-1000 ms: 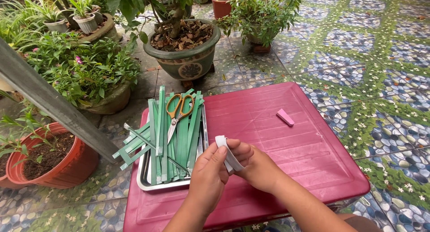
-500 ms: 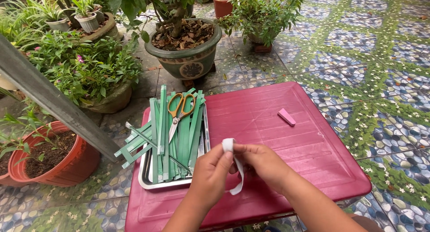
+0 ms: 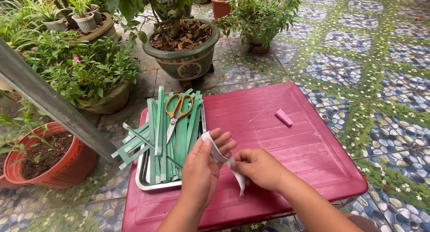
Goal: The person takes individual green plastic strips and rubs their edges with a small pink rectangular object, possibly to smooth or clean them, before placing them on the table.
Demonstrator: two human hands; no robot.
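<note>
My left hand (image 3: 204,169) and right hand (image 3: 257,168) both pinch a white strip (image 3: 221,159) above the table's (image 3: 286,147) front edge, beside the tray (image 3: 142,180)

Single head-worn cam, no second view to overlap. Looks down and forward over the red table (image 3: 286,138), close range: both forearms enter from the bottom edge, hands mid-frame. Upper frame reaches out to potted plants (image 3: 183,43) and tiled patio floor (image 3: 376,48). Table's near edge partly cropped, probably by the tilt.
</note>
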